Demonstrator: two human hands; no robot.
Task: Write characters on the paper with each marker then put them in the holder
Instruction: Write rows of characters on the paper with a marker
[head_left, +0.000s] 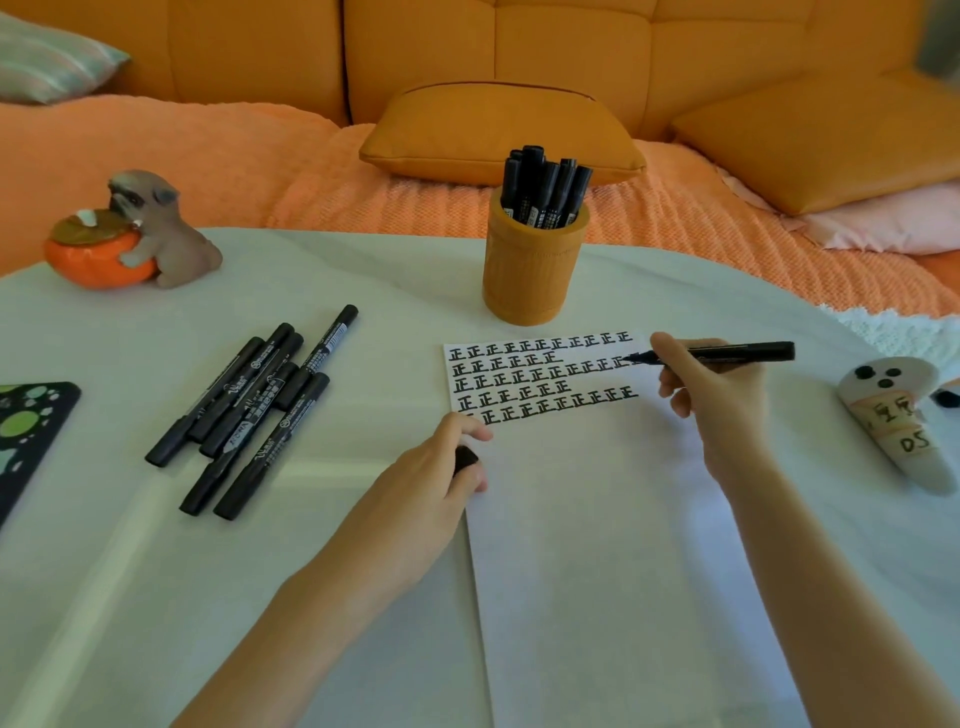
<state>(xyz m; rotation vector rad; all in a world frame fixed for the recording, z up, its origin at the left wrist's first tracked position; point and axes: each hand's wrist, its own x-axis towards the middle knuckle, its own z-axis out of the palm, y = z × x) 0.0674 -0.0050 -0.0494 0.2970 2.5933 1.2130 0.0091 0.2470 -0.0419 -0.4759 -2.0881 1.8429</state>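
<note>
The right hand (714, 395) is gripping an uncapped black marker (727, 353), fingers pinched round the barrel nr the nib end. Marker's long axis is running almost horizontal across the view, nib pointing left, tail end sticking out to the right past the knuckles. Nib is touching or just above the paper (597, 519) at the right end of the 2nd row of 正 characters (540, 376); can't tell which. Right forearm is coming in from the lower right, wrist bent inward.

The left hand (441, 467) is resting palm-down on the paper's left edge, fingers curled shut round a small black cap (466, 458), index tip lying by the lowest row of characters. Left forearm is angling in from bottom centre-left.

The orange holder (532, 270) is standing upright just beyond the paper's top edge, w/ several capped markers (545, 187) sticking up in it. A loose pile of black markers (249, 410) is lying on the white tablecloth (156, 545), well left of the paper, mostly pointing diagonally up-right. A dog figurine (150, 228) is sitting at far left.
</note>
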